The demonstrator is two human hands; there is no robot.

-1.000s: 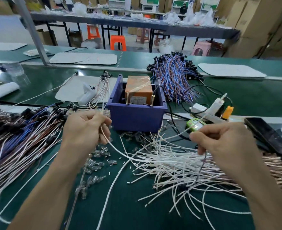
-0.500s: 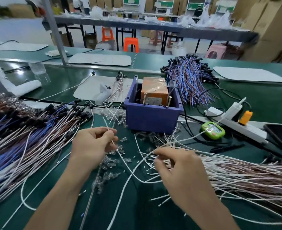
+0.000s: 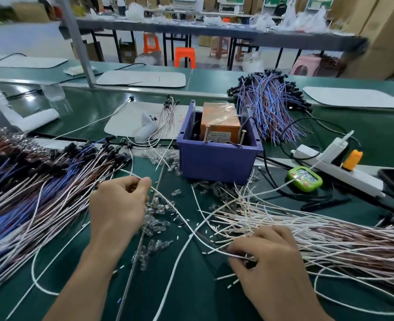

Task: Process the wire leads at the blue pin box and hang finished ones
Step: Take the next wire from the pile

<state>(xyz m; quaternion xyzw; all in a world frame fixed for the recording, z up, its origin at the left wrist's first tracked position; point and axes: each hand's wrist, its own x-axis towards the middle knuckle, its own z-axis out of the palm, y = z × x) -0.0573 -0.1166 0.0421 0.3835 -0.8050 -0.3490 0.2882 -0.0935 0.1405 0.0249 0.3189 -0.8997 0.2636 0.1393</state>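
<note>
My left hand [image 3: 119,205] pinches a white lead [image 3: 182,218] near its end. My right hand [image 3: 268,258] has its fingers curled into the pile of leads [image 3: 319,237] on the counter [image 3: 191,293], before the blue pin box [image 3: 217,161]. The lead looks light, limp and springy, so I'd grip close to the tip.

Blue pin box [image 3: 217,162] holds an orange block [image 3: 220,122]; white leads [image 3: 295,228], green timer [image 3: 305,179], dark-green table [image 3: 191,286]

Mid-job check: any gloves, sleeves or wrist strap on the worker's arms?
No. The left hand and right hand are ungloved. The left forearm and right forearm are uncovered to the frame edge: no sleeves, strap, watch or rings visible.
</note>
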